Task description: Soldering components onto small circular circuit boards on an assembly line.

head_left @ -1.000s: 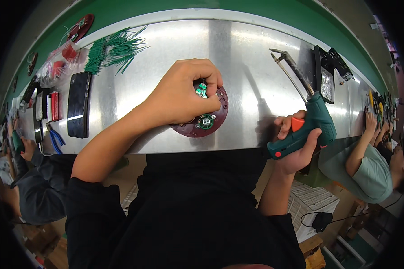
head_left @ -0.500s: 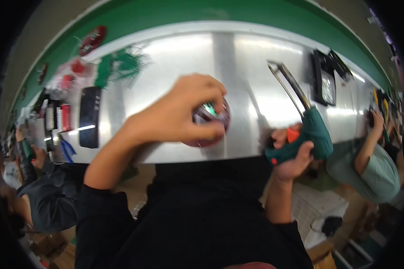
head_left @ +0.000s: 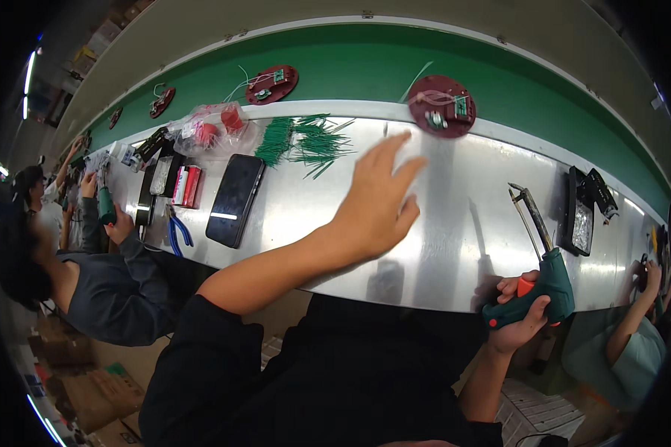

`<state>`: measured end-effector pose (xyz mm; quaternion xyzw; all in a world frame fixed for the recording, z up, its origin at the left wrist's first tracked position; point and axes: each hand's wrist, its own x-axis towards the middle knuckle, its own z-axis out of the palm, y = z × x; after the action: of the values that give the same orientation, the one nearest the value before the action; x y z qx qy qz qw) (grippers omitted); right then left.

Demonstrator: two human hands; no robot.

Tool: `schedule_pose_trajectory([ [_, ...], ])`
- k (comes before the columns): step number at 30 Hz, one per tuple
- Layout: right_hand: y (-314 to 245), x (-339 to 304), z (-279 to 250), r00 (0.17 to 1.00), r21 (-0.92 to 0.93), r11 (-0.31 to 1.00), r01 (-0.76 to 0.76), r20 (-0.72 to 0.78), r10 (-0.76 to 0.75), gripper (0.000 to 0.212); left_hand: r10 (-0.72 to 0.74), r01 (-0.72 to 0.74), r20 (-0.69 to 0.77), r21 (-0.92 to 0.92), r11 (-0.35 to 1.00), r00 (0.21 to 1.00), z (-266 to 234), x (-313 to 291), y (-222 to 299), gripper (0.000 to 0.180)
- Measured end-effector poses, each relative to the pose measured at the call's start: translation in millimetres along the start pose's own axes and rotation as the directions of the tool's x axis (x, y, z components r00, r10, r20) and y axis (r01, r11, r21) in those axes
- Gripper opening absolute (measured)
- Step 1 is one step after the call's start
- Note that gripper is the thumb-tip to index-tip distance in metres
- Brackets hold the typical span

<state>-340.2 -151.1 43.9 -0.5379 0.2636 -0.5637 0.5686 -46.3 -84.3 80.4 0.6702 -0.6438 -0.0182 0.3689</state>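
**Dark red disc on green strip; left hand free, soldering gun in right**

Disc [head_left: 443, 106]: round, dark red-brown, lying on the green strip [head_left: 350, 78] at the far side of the metal bench [head_left: 447, 201], its near edge over the pale border. Small green board [head_left: 461, 106] on its right part; silvery, pale component near the lower middle, detail too small to read. Thin clear-looking wires loop across the upper face; one pale green strand sticks out past the upper left rim.

Left hand [head_left: 376, 201]: fingers spread, thumb well away from them, nothing held. Fingertips just beside the disc's lower left rim; no contact seen.

Right hand [head_left: 525, 316]: fingers and thumb closed around the handle of the soldering gun [head_left: 550, 279]. Gun body dark green, orange trigger, red-orange spots on the handle. Dark barrel and slim metal tube run up and left, converging near the tip, which is well apart from the disc.

Left on bench: green wires [head_left: 317, 145] in a loose spread, dark phone [head_left: 235, 200], blue-handled pliers [head_left: 177, 229].
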Motion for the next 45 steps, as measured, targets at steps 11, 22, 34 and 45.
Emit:
schedule_pose_trajectory([
  [11, -0.7, -1.9, 0.3, 1.000, 0.003, 1.000, 0.010, -0.002, -0.010, 0.050, -0.050, -0.009, 0.336, 0.172, 0.985, 0.941, -23.5, 16.2, -16.9, 0.051],
  [22, -3.2, 1.1, -5.9, 1.000, -0.023, 1.000, -0.013, 0.020, 0.013, 0.050, -0.776, 0.636, 0.032, 0.552, 0.539, 0.630, -123.1, 115.8, -233.3, 0.110],
  [34, -0.8, -0.1, -5.6, 0.999, -0.004, 1.000, 0.007, 0.039, -0.007, 0.052, 0.028, -0.165, 0.545, 0.205, 0.965, 0.838, -75.5, 22.5, 35.3, 0.094],
  [45, -3.8, -0.7, -4.5, 0.999, -0.027, 0.999, 0.022, 0.040, -0.020, 0.052, -0.215, 0.004, 0.434, 0.437, 0.899, 0.875, -57.8, -28.6, 53.1, 0.100],
])
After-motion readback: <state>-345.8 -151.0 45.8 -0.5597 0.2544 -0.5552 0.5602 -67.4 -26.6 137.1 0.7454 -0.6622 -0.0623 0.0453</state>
